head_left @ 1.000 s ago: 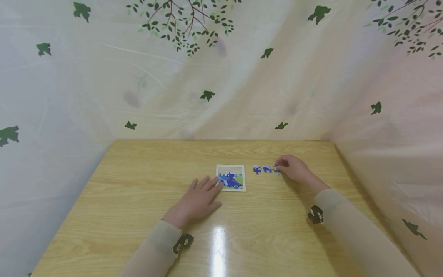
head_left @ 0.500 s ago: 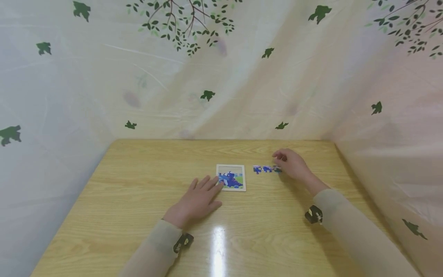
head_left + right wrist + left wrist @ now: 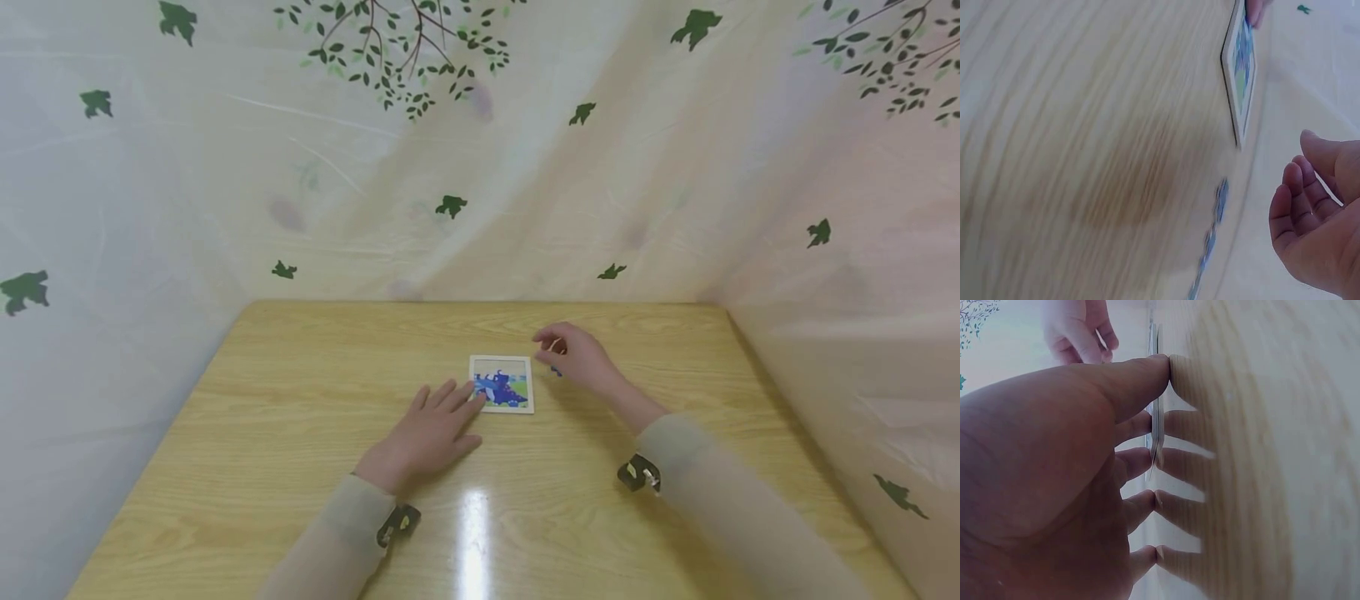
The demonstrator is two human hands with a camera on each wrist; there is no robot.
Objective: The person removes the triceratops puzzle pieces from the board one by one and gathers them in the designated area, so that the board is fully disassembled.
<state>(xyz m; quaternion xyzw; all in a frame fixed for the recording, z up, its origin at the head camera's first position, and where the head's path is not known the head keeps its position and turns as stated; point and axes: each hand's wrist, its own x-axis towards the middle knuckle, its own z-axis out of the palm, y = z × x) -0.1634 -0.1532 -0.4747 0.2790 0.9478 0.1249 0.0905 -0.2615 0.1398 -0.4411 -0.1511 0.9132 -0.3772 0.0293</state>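
A small jigsaw puzzle in a white square frame [image 3: 532,392] lies on the table, with a blue dragon picture in its lower part and a bare strip along the top. My left hand [image 3: 423,437] is spread flat, its fingertips touching the frame's left edge. To the right of the frame, my right hand [image 3: 581,358] hovers with loosely bent fingers, and nothing shows between them in the right wrist view. Below it runs a row of loose jigsaw pieces [image 3: 1209,244]; in the head view the hand hides most of them, leaving one blue piece [image 3: 557,371] partly visible.
The wooden table [image 3: 300,358] ends at the back against a pale curtain [image 3: 360,208] printed with leaves and branches. The same cloth hangs along both sides. Each sleeve carries a small dark wrist camera [image 3: 640,473].
My right hand has let go of the rightmost jigsaw piece, risen slightly and moved left over the row, close to the frame. The left hand has stayed where it was.
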